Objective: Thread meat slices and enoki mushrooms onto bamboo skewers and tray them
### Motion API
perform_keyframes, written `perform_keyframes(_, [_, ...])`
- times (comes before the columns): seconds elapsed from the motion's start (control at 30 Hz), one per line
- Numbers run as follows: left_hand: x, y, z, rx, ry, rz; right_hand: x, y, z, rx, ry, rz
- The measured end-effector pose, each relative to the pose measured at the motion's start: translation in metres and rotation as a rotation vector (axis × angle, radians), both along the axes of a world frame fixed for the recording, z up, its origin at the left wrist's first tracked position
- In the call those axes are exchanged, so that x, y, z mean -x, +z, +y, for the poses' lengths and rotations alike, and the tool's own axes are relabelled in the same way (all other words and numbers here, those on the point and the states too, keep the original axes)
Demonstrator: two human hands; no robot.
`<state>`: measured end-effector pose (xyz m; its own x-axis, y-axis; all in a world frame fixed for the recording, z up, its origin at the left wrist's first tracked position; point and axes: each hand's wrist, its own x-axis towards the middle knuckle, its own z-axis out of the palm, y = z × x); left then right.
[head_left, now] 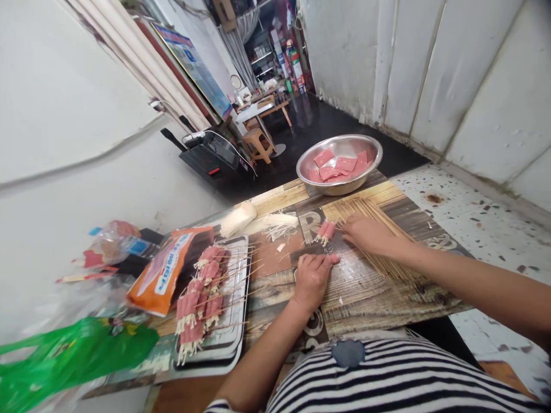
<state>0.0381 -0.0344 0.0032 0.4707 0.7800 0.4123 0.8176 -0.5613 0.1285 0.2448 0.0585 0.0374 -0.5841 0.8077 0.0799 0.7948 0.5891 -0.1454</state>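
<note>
My left hand (313,277) is closed with its fingers over a small pink meat roll (334,259) on the wood-patterned table (282,295). My right hand (365,232) rests at the near-left ends of a spread of bamboo skewers (381,215), its fingers bent down and pinched on a skewer. Just left of those fingertips lie a few meat rolls (326,230) with pale mushroom ends. Loose enoki mushrooms (280,223) lie farther back. On the left, a metal tray (235,350) carries several skewered meat rolls (189,307) with enoki stems sticking out.
A steel bowl (303,166) with flat pink meat slices (344,164) stands at the table's far corner. Beside the tray are an orange-and-white bag (170,269) and a green plastic bag (77,355). A pale enoki bunch (239,219) lies behind the tray. Walls flank both sides.
</note>
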Motion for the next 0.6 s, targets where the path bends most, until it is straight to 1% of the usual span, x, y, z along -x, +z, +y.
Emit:
perform_keyframes(0.1, [0.000,-0.003,0.002,-0.024,-0.011,-0.001,0.007,-0.010,-0.001,-0.037,-0.039,-0.033])
perform_keyframes(0.2, [0.000,-0.005,0.003,-0.044,-0.014,-0.001,0.010,-0.014,-0.001,-0.074,-0.066,0.001])
perform_keyframes(0.27, [0.000,-0.005,0.004,-0.056,-0.018,-0.011,0.008,-0.010,-0.004,-0.099,-0.041,0.067])
perform_keyframes(0.33, [-0.001,-0.004,0.005,-0.068,-0.018,-0.024,0.002,-0.001,-0.012,-0.132,0.009,0.181])
perform_keyframes(0.43, [-0.001,-0.003,0.005,-0.073,-0.010,-0.036,-0.013,0.016,-0.037,-0.157,0.040,0.378])
perform_keyframes(0.5, [-0.001,-0.003,0.006,-0.054,-0.007,-0.035,-0.024,0.023,-0.062,-0.137,-0.002,0.499])
perform_keyframes(0.53, [-0.001,-0.002,0.006,-0.035,-0.009,-0.037,-0.028,0.023,-0.076,-0.113,-0.029,0.551])
perform_keyframes(0.6, [0.000,-0.001,0.008,0.017,-0.017,-0.048,-0.033,0.018,-0.106,-0.051,-0.072,0.633])
